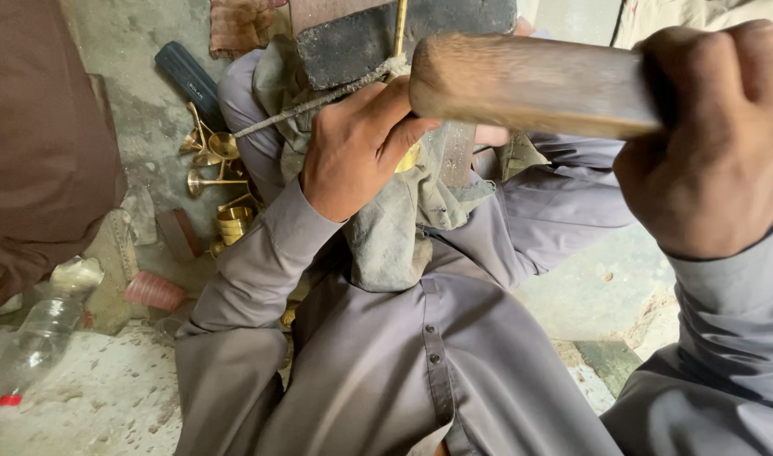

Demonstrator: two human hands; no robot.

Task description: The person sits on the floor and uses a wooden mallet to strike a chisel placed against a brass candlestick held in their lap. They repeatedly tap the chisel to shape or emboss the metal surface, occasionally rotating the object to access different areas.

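The right hand (716,143) has its grip closed tight around a wooden handle (530,84), which juts out leftward from the fist. Just beyond the handle's end, the left hand (357,148) pinches a small brass piece (409,159) under its fingers, against grey cloth (395,228) below.

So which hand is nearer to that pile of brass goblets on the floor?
Left. The left hand is pressed on the cloth-covered block just right of the brass goblets. The right hand grips the wooden mallet at the far right of the view, well away.
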